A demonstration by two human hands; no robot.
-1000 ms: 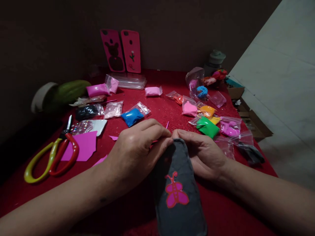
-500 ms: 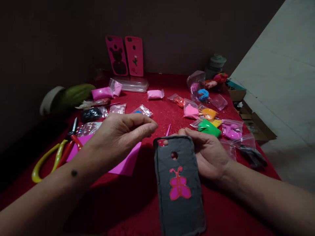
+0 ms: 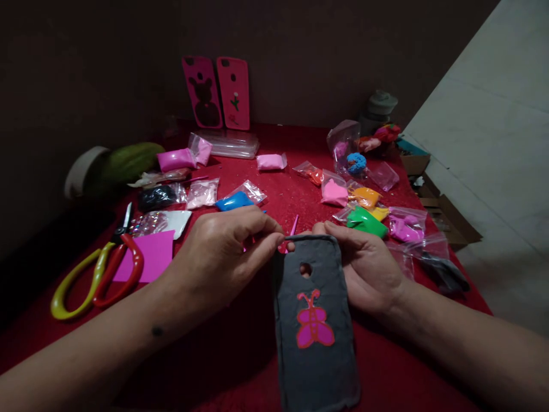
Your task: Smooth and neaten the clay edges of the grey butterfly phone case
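Note:
A dark grey phone case (image 3: 315,375) with a pink and orange butterfly on its back is tilted up near the front of the table. My right hand (image 3: 366,263) holds it by the upper right edge, thumb at the top corner and the other fingers behind. At the upper left corner, beside the camera cutout, my left hand (image 3: 240,249) pinches the case's rim between thumb and forefinger. A thin pink tool (image 3: 294,225) lies just beyond the case, partly hidden by it.
Scissors (image 3: 100,274) with yellow and red handles lie at left beside a pink sheet (image 3: 154,257). Several bags of coloured clay surround the hands, among them a blue one (image 3: 234,201) and a green one (image 3: 366,222). Two decorated pink cases (image 3: 234,94) lean on the wall.
My left hand has moved right and down onto the upper left corner of the case, uncovering the blue bag and the scissors' red handle. My right hand keeps its hold.

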